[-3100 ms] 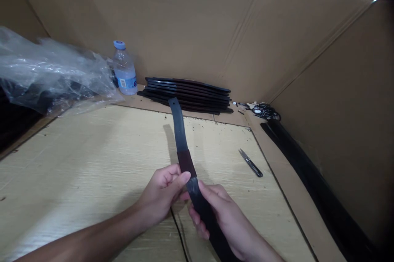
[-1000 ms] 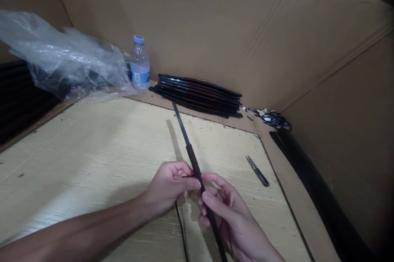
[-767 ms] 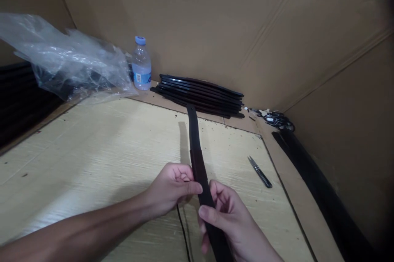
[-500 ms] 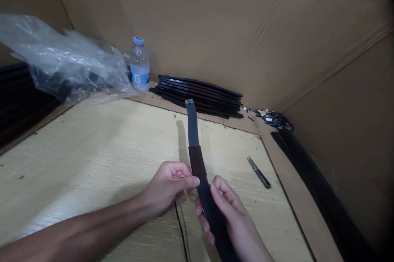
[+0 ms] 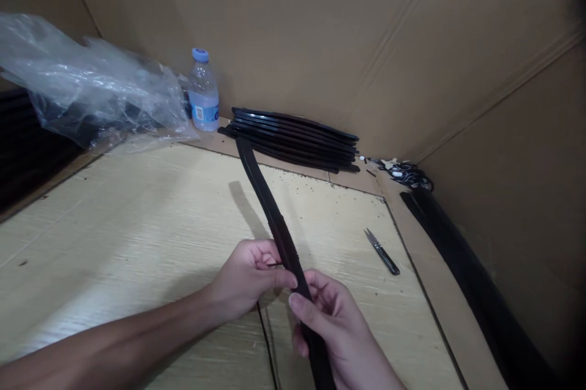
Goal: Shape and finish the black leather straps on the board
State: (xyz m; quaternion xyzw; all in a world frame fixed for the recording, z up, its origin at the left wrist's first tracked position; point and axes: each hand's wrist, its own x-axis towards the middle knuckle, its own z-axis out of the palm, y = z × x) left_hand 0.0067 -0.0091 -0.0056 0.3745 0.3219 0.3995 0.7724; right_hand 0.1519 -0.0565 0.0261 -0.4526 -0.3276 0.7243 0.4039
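Observation:
A long black strap slants up from the bottom centre toward the back of the pale wooden board. My left hand pinches it from the left with thumb and fingers closed. My right hand grips it just below, fingers wrapped round the lower part. The strap's far tip reaches the stack of black straps lying against the cardboard back wall.
A small water bottle stands at the back, beside a crumpled clear plastic bag over dark items. Small black snips lie on the board at right. More black straps run along the right cardboard wall, with small bits in the corner.
The strap has been turned in my hands and now tilts further left, its tip near the stack. Both hands kept their hold and shifted slightly along it.

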